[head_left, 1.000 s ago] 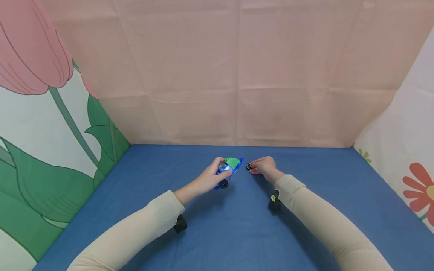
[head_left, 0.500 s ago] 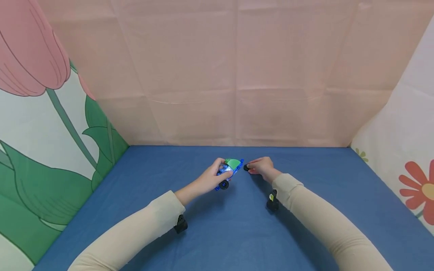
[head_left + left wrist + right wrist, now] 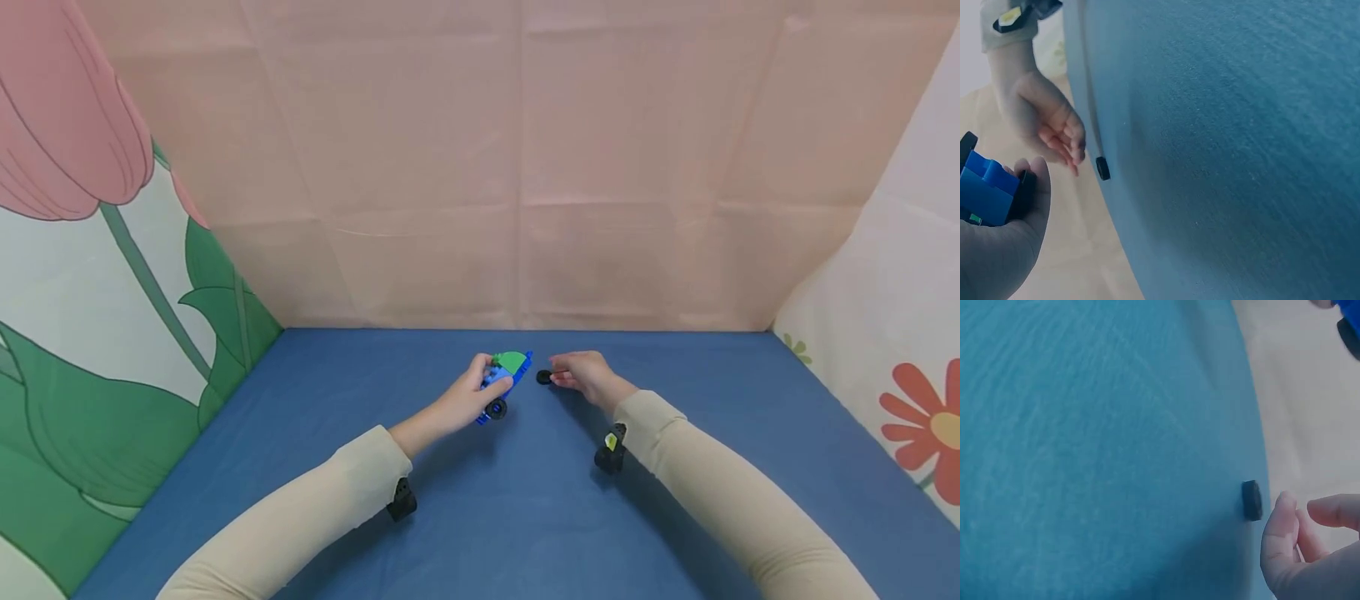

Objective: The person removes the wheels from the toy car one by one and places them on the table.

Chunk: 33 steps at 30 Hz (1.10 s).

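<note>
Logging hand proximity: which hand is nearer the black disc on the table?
Right. The right hand is just right of the black disc; the left hand is farther, to its left, gripping the toy car.

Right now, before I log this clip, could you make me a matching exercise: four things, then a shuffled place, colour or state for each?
1 left hand
2 right hand
3 black disc
4 toy

A lies on the table
B fingers holding nothing
C mainly blue and green
D grips the toy

Pairs: 1-D, 2-B, 3-A, 4-C
</note>
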### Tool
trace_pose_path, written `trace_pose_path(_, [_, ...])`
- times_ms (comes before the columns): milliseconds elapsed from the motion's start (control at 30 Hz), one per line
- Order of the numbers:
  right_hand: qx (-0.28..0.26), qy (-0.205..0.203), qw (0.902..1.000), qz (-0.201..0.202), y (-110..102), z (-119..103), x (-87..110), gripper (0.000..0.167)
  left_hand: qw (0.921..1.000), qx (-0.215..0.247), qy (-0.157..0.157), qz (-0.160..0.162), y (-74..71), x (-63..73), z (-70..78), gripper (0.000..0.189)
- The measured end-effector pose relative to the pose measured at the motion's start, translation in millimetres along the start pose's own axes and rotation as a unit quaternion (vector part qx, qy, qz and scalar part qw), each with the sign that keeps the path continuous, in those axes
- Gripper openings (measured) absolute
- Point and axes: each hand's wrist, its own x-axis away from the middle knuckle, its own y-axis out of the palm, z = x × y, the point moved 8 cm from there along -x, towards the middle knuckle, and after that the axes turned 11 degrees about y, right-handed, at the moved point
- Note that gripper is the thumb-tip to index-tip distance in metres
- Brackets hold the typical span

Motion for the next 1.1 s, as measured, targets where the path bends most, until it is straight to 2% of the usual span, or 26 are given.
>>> trace_pose_path(200, [0.026,-0.02,0.9993,-0.018,8,-8,16.0,0.039,0.9997,0.008,0.011,0.022,-3.2,-5.1,0.8,0.059])
trace_pose_path(367, [0.075,-0.032,0.9948,-0.06,22,-11,41.3,0.038,0.9991,0.022,0.025,0.026,-2.5,-9.1,3.1,0.055])
trace_pose_path(600, [0.12,-0.056,0.9813,-0.139,43,-17,78.9,0.036,0.9976,0.048,0.03,0.039,-2.6,-13.0,5.2,0.051])
trace_pose_path(800, [0.163,-0.081,0.9634,-0.196,61,-20,104.7,0.034,0.9972,0.051,0.033,0.042,-5.2,-14.6,9.1,0.053])
trace_pose_path(933, [0.171,-0.095,0.957,-0.214,69,-19,114.1,0.038,0.997,0.061,0.033,0.034,-3.6,-13.2,13.2,0.056])
trace_pose_path(1100, [0.188,-0.112,0.9522,-0.213,74,-17,117.8,0.035,0.9957,0.084,0.031,0.02,2.8,-13.8,12.8,0.06])
